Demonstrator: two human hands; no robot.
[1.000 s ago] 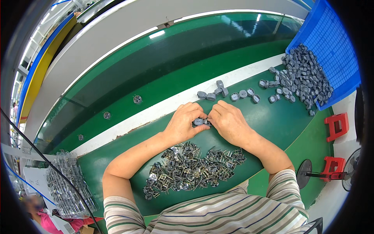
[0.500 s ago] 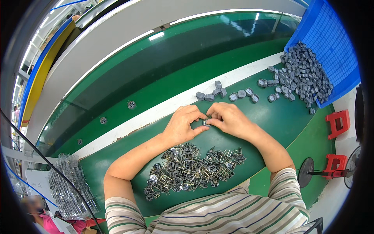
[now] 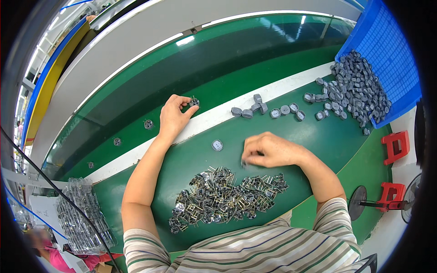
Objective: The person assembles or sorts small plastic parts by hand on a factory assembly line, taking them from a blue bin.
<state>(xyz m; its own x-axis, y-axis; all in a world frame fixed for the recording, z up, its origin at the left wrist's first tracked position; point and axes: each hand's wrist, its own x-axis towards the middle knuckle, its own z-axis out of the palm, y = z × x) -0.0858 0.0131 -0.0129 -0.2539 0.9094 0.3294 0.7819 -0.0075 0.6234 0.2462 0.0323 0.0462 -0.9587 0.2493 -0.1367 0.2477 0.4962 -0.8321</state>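
Observation:
My left hand [image 3: 175,116] reaches over the green belt [image 3: 236,86] and pinches a small round dark component with metal pins [image 3: 195,102] at its fingertips. My right hand [image 3: 268,150] is over the table, its fingers curled and partly smeared by motion. Something small and blurred shows under its fingertips, too unclear to name. Just below that hand lies a heap of metal-pinned parts [image 3: 223,195]. Between my hands, a single grey round cap [image 3: 217,145] rests on the green table [image 3: 182,161], its pale face up.
Several grey caps [image 3: 285,109] sit along the white ledge [image 3: 291,88]. More spill from a tipped blue crate [image 3: 382,50] at right. Round components [image 3: 149,124] lie spaced on the belt. Clear plastic trays [image 3: 84,218] are stacked at left; red stools [image 3: 396,146] stand right.
My hands have parted. The left moved up and left to the belt with the component; the right moved a little down toward the heap. The single grey cap now shows between them.

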